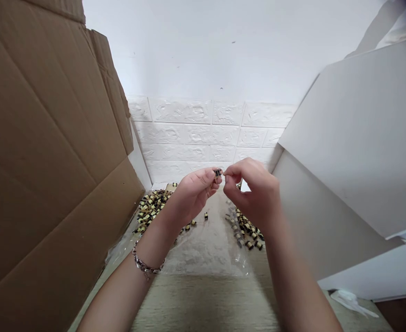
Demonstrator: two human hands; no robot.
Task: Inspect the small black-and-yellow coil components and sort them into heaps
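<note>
My left hand (196, 191), with a chain bracelet (146, 265) on its wrist, pinches a small wire-wound coil (217, 172) with a dark body between thumb and fingers. Thin wire hangs below the coil. Close on its right, my right hand (251, 186) is closed in a pinch, thumb against curled forefinger. Whatever lies in that pinch, perhaps a wire end, is too small to make out. Under my left forearm spreads a heap of black-and-yellow coils (151, 210). Beside my right wrist lies a second heap of similar coils (249, 230), and a single coil (206, 216) sits between the heaps.
Clear plastic sheeting (203, 258) covers part of the pale tabletop (203, 304). A tall cardboard panel (50, 138) walls the left side, and white panels (355, 138) stand on the right. White brick-pattern wall (196, 133) closes the back. Crumpled white plastic (351, 302) lies at lower right.
</note>
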